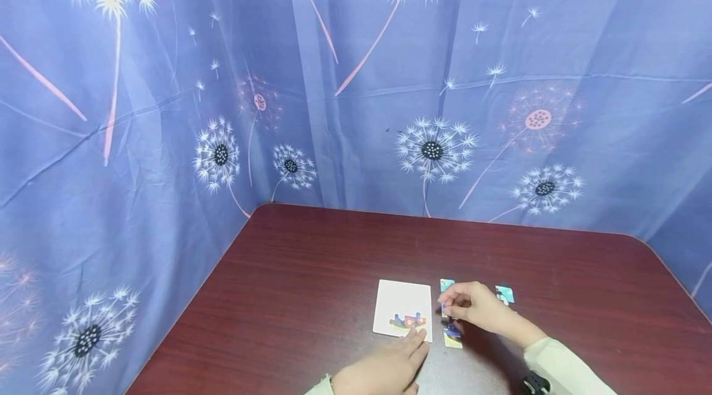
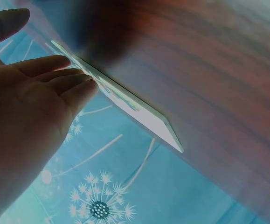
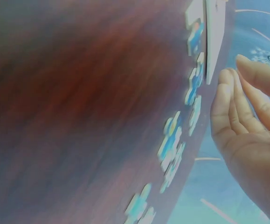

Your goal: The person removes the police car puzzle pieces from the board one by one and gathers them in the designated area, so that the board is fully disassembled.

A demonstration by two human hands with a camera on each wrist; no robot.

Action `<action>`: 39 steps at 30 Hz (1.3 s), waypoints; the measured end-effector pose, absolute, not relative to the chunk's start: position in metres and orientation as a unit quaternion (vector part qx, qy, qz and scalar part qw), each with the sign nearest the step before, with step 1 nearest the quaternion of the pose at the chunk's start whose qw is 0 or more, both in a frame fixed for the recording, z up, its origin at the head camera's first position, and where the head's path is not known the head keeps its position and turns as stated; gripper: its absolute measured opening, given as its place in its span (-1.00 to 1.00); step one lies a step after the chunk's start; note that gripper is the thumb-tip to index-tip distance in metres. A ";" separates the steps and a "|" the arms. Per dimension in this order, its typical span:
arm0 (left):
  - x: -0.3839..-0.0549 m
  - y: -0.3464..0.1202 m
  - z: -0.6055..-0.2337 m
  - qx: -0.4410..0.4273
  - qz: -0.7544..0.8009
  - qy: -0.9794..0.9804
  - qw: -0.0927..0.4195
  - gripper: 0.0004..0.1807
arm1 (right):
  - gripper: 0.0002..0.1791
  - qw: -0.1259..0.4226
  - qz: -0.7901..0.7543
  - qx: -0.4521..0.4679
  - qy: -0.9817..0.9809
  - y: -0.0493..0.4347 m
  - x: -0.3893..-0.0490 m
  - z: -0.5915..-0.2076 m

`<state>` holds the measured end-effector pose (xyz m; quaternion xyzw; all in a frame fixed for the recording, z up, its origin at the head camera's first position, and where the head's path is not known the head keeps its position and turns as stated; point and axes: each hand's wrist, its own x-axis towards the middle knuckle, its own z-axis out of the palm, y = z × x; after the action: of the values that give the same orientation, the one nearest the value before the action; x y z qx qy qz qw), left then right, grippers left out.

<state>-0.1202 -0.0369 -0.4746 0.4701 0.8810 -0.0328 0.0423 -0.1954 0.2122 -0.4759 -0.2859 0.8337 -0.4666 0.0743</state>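
Note:
A white square puzzle board (image 1: 396, 305) lies on the table, with a few colourful joined puzzle pieces (image 1: 408, 321) along its lower right part. My left hand (image 1: 386, 367) reaches in from the front, its straight fingers touching the board's near edge beside those pieces. In the left wrist view the fingertips (image 2: 90, 86) overlap the board's printed side. To the right, my right hand (image 1: 478, 307) hovers over a column of loose puzzle pieces (image 1: 453, 340), fingers loosely bent. Nothing shows between its thumb and fingers in the right wrist view, where several pieces (image 3: 172, 140) lie flat beyond it.
More loose puzzle pieces (image 1: 505, 293) lie to the right, partly covered by the right hand and forearm. The dark red wooden table (image 1: 300, 277) has rounded far corners. Behind and left of it hangs a blue curtain (image 1: 356, 135) with dandelion prints.

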 end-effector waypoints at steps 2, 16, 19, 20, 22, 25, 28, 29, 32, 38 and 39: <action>-0.120 -0.035 -0.475 0.472 -0.031 0.880 0.049 -0.29 | -0.85 0.082 -0.464 -0.286 0.834 0.208 -0.199 -0.473; -0.123 -0.023 -0.479 0.470 -0.051 0.879 0.062 -0.26 | -0.78 0.127 -0.456 -0.332 0.816 0.173 -0.218 -0.477; -0.123 -0.022 -0.479 0.477 -0.053 0.875 0.059 -0.25 | -0.77 0.152 -0.461 -0.331 0.809 0.166 -0.220 -0.478; -0.123 -0.022 -0.479 0.480 -0.055 0.874 0.056 -0.25 | -0.77 0.157 -0.463 -0.335 0.805 0.163 -0.220 -0.479; -0.123 -0.023 -0.478 0.485 -0.057 0.871 0.053 -0.25 | -0.78 0.165 -0.466 -0.338 0.801 0.160 -0.221 -0.480; -0.123 -0.023 -0.478 0.490 -0.061 0.868 0.050 -0.24 | -0.79 0.172 -0.467 -0.336 0.800 0.156 -0.221 -0.483; -0.124 -0.024 -0.478 0.490 -0.064 0.868 0.056 -0.24 | -0.80 0.172 -0.463 -0.341 0.800 0.154 -0.221 -0.486; -0.124 -0.024 -0.478 0.489 -0.065 0.868 0.058 -0.24 | -0.80 0.169 -0.459 -0.345 0.801 0.153 -0.221 -0.487; -0.123 -0.024 -0.478 0.487 -0.067 0.869 0.058 -0.24 | -0.81 0.164 -0.451 -0.357 0.801 0.151 -0.222 -0.489; -0.122 -0.025 -0.477 0.484 -0.052 0.871 0.067 -0.24 | -0.84 0.166 -0.438 -0.362 0.806 0.147 -0.223 -0.490; -0.122 -0.026 -0.477 0.484 -0.051 0.871 0.067 -0.24 | -0.84 0.168 -0.438 -0.361 0.806 0.147 -0.223 -0.490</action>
<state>-0.1222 -0.0257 -0.4766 0.4841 0.8709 -0.0507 0.0674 -0.2229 0.1470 -0.4903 -0.3610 0.8062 -0.4376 0.1683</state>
